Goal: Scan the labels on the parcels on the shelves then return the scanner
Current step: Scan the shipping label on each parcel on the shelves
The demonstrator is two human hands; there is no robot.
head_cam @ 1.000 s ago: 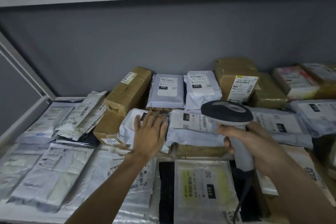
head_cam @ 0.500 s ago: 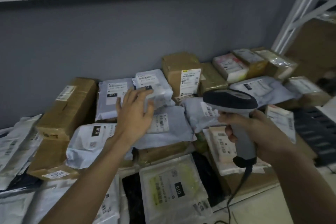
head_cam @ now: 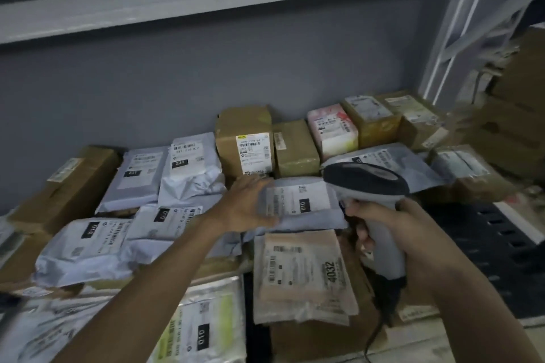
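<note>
The right hand grips the scanner by its handle, head aimed forward. Just left of it, the left hand lies flat, fingers straight, on the edge of a grey parcel. Beyond both hands, boxes line the shelf's back wall.

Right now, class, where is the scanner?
Head view, right side: the scanner is gripped by the right hand, just right of the grey mailer.
</note>
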